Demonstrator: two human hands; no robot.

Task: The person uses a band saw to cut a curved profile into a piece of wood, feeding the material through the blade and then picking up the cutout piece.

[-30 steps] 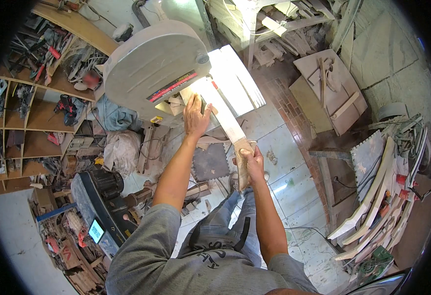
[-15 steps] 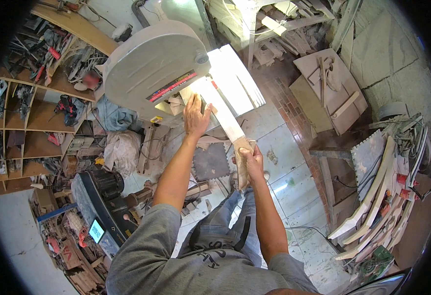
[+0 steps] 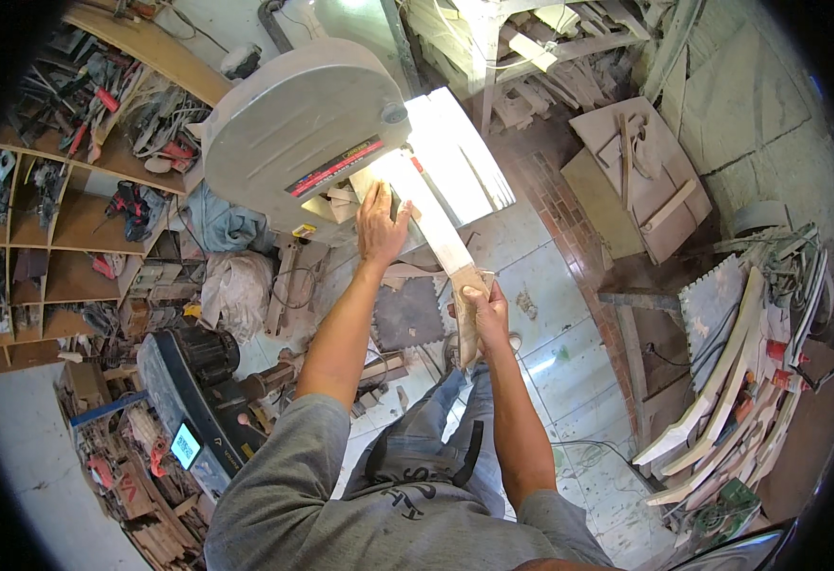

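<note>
A long narrow wooden board (image 3: pixel 443 243) runs from the lit table of a grey bandsaw (image 3: pixel 288 124) toward my body. Its far part is pale and smooth; the near end is darker and rough. My right hand (image 3: pixel 489 309) grips that near end, thumb on top, fingers beneath. Further up, my left hand (image 3: pixel 380 226) lies with fingers stretched and thumb apart at the board's left side, by the saw's table. The blade and the board's far tip are lost in glare and behind the saw's upper housing.
Left are wooden shelves (image 3: pixel 84 224) of tools and a motorised machine (image 3: pixel 184 400) with a lit screen. Curved wooden pieces (image 3: pixel 712 400) lean at the right, below stacked panels (image 3: pixel 640 181). Offcuts and a dark mat (image 3: pixel 407 314) lie on the tiled floor near my feet.
</note>
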